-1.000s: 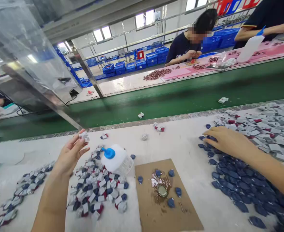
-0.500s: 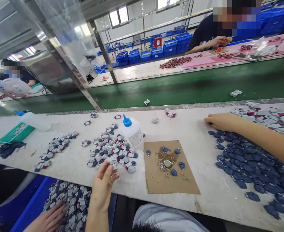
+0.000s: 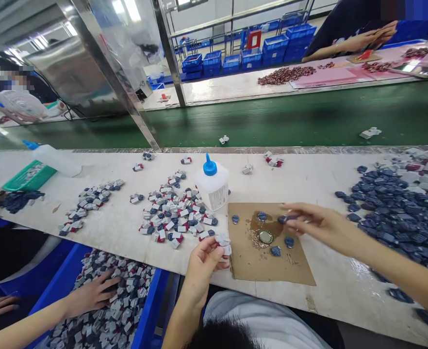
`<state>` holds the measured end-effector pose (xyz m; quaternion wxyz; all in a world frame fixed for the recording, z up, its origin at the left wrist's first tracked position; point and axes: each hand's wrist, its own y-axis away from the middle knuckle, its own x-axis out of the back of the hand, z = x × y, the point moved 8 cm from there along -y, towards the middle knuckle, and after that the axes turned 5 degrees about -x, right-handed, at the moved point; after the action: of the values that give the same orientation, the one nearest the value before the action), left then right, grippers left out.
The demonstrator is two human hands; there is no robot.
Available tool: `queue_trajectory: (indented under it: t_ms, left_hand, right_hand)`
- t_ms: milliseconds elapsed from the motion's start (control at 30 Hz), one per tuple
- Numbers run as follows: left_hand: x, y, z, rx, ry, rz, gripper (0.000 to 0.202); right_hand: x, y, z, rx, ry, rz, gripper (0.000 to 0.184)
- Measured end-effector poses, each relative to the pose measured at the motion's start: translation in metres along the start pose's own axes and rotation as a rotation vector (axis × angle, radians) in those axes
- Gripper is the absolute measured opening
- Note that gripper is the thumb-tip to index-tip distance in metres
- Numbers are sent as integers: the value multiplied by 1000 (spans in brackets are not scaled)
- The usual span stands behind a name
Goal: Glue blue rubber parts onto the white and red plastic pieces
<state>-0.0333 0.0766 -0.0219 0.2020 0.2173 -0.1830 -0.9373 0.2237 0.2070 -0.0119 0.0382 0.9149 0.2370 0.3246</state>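
Note:
My left hand (image 3: 205, 259) pinches a small light-grey plastic piece (image 3: 222, 241) beside the left edge of a brown cardboard sheet (image 3: 250, 269). Over the sheet's upper right side, the fingers of my right hand (image 3: 316, 225) close on a small dark-blue piece (image 3: 282, 219). Several similar blue pieces (image 3: 275, 251) lie on the cardboard around a round metal cap (image 3: 265, 236), with a wet brown stain near it. A white bottle with a blue nozzle (image 3: 212, 186) stands just behind, next to a heap of joined grey, blue and red pieces (image 3: 179, 213).
A large heap of dark-blue pieces (image 3: 399, 213) covers the right of the table, with grey pieces (image 3: 423, 172) behind it. A green conveyor belt (image 3: 272, 123) runs beyond. At lower left, a co-worker's hand (image 3: 93, 291) reaches into a blue bin (image 3: 146, 310) of pieces.
My right hand has come left from beside the blue heap to a blue piece on the cardboard. My left hand has moved right from the joined pieces to the cardboard's edge, holding the grey piece.

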Motion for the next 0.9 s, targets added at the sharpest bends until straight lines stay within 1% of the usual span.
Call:
queue_trajectory:
  t_ms: [67, 100, 167, 300, 400, 600, 767, 833, 900]
  left_hand:
    - [-8, 0, -7, 22, 13, -54, 46]
    - [-11, 1, -11, 34, 20, -81, 45]
    - [-15, 1, -18, 62, 36, -120, 45]
    - [-17, 1, -26, 100, 54, -157, 45]
    - [-17, 1, -28, 113, 59, -160, 45]
    - [-15, -1, -28, 113, 63, -140, 47]
    - [-19, 1, -26, 137, 90, -159, 46]
    - [-18, 1, -24, 131, 105, -158, 43]
    - [-16, 0, -23, 120, 105, -150, 41]
  right_hand:
    - [-24, 8, -7, -82, -184, -43, 47]
    - [-33, 10, -10, -113, -239, -59, 47]
    - [-41, 11, -16, -143, -265, -81, 49]
    - [-44, 11, -22, -160, -296, -113, 54]
    - [-45, 11, -26, -107, -281, -122, 48]
    - [-46, 9, -33, 57, -16, -91, 33]
    - [-49, 5, -44, 142, 76, -82, 28]
    - [-50, 6, -48, 151, 84, -83, 30]
    - [-50, 9, -48, 105, 26, -94, 33]
